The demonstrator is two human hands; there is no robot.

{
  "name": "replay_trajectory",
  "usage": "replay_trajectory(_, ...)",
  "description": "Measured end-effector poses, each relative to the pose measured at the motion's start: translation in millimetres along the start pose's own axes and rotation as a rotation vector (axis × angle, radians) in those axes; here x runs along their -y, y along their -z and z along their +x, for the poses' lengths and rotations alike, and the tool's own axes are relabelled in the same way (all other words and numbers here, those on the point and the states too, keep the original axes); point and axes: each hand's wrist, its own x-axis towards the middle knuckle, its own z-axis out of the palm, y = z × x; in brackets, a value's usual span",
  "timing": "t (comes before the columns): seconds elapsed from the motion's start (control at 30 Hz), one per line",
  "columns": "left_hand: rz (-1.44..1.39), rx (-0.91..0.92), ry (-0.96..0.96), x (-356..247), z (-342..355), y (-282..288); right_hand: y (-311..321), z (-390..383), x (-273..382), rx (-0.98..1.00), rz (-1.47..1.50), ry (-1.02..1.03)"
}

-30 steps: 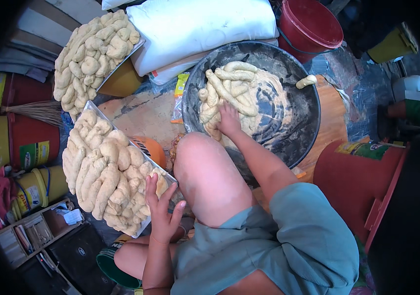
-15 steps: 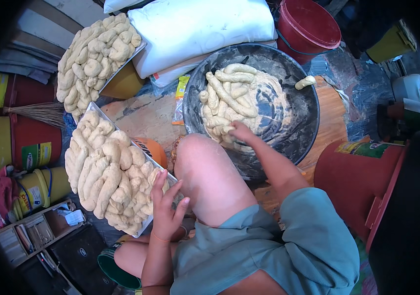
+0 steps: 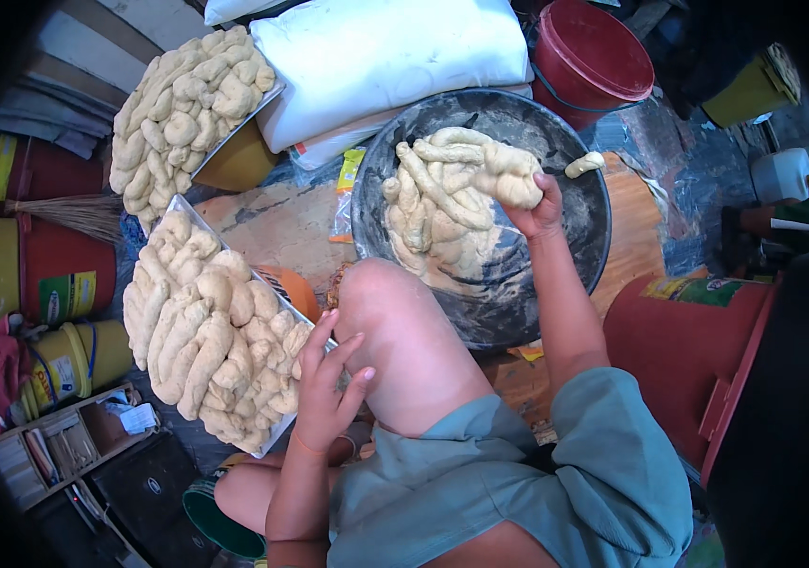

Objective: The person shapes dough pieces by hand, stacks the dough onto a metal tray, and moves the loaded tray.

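Dough lump [image 3: 508, 180]: in right hand [image 3: 541, 210], held by one end, best gripped lightly; basin [image 3: 586, 232]: beneath that hand; left hand [image 3: 328, 398]: empty, fingers spread.

At the top of our view lies a plump white sack [image 3: 390, 66], with a red bucket [image 3: 598, 57] just beside it, while a larger red tub [image 3: 679, 364] and a white jug [image 3: 783, 177] sit off to our right. On our left we can see a straw broom [image 3: 73, 218] by a labelled red container [image 3: 49, 251], a yellow pail [image 3: 106, 352] (a dark pink cloth [image 3: 8, 367] bunched next to it) and, lower down, a compartmented wooden box [image 3: 90, 470].
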Motion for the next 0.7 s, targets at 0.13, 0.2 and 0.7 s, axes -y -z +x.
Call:
replay_trajectory(0.13,-0.057,0.041,-0.007,-2.5,16.9,-4.0,-11.0,-9.7,-22.9,0.234,0.068,-0.12)
replay_trajectory(0.2,-0.206,0.041,0.078,-7.9,29.6,-8.0,-48.4,-13.6,-41.6,0.367,0.154,-0.302)
replay_trajectory(0.7,-1.037,-0.146,0.418,2.2,78.5,-6.6,-61.3,-13.6,-14.8,0.421,-0.89,-0.737)
